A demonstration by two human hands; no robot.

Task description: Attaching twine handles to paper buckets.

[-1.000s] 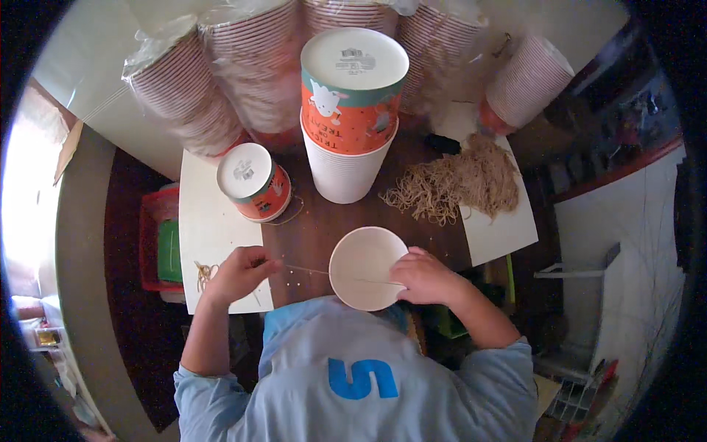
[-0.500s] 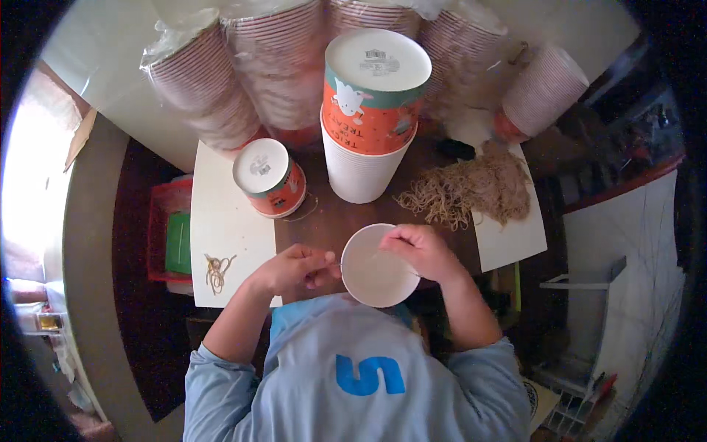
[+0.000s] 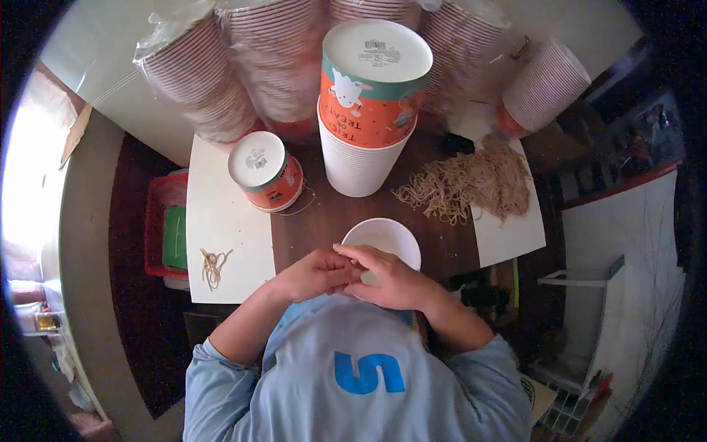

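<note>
A white paper bucket [image 3: 401, 234] stands mouth up at the table's near edge, against my shirt. Over its left rim my two hands meet. My left hand [image 3: 311, 277] is closed, its fingertips pinched together at the rim. Across the bucket's mouth lies my right hand [image 3: 394, 281], its bent fingers meeting the left fingertips. Whatever is between the fingers is too small or hidden to make out. Behind, at left, an orange printed bucket [image 3: 266, 184] rests upside down with a thin cord loop beside it.
A tall upside-down bucket stack [image 3: 364, 158] rises behind my hands. Tangled tan cord [image 3: 479, 184] lies at right, a small cord bunch [image 3: 214, 268] on the left white board [image 3: 228, 236]. Plastic-wrapped bucket stacks [image 3: 276, 66] line the back. A red crate [image 3: 156, 228] sits far left.
My right hand has come out of the bucket's inside and moved left to meet my left hand. The left hand has shifted slightly right, over the rim.
</note>
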